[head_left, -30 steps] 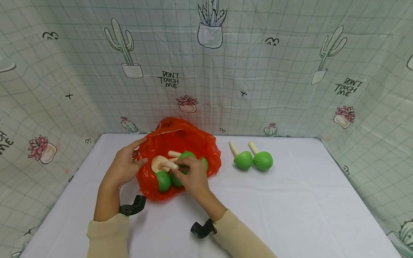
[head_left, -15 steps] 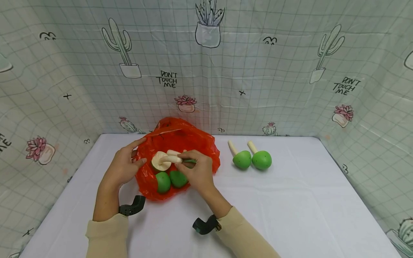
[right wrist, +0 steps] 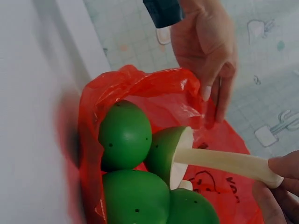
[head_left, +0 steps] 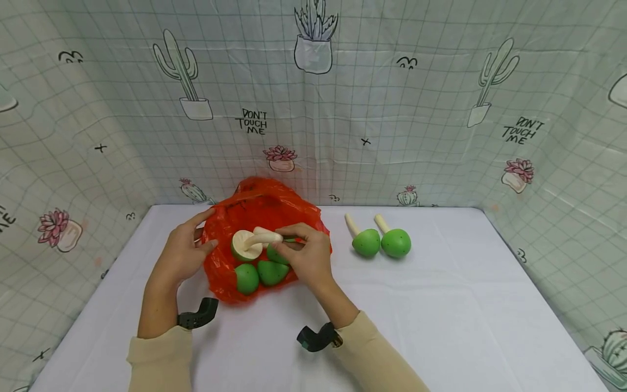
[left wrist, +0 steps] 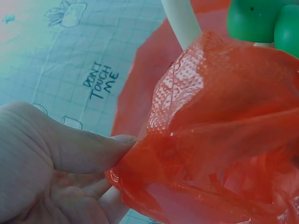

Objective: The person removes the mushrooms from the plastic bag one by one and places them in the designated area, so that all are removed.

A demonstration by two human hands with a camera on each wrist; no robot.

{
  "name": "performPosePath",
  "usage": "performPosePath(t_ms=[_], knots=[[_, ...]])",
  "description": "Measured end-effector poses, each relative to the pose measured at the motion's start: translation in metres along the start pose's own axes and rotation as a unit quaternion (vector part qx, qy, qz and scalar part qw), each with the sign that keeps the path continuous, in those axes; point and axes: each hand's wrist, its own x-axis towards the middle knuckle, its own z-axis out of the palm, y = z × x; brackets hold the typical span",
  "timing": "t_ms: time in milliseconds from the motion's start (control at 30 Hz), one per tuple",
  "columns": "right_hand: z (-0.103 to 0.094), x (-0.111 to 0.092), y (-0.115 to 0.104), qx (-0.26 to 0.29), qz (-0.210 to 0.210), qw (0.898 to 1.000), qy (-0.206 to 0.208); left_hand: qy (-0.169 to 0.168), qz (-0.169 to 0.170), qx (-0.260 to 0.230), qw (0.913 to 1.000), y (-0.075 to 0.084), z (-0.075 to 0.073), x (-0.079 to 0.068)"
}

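A crinkled red plastic bag (head_left: 274, 207) lies on the table with its mouth facing me, and several toy mushrooms with green caps and pale stems are inside. My right hand (head_left: 312, 256) pinches the stem end of one mushroom (head_left: 246, 246) between thumb and fingers; its cream underside faces up toward the hand. Below it in the bag sit two green caps (head_left: 271, 273), the right wrist view showing several caps (right wrist: 135, 198) crowded together. At the bag's left rim, my left hand (head_left: 181, 251) grips the thin plastic, thumb on one side in the left wrist view.
Two more green mushrooms, a left one (head_left: 366, 243) and a right one (head_left: 396, 243), lie on the white tablecloth (head_left: 441, 305) right of the bag. A cactus-print cloth (head_left: 362, 109) hangs behind and along both sides.
My right hand has moved right and slightly up, bringing the mushroom's stem end with it and uncovering more green caps. My left hand stays at the bag's rim.
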Motion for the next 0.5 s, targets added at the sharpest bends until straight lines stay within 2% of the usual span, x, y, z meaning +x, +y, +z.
performPosePath(t_ms=[500], knots=[[-0.013,0.003,-0.018,0.029,0.004,1.000,-0.002,-0.003,-0.003,-0.001,1.0000,0.001,0.001,-0.001]])
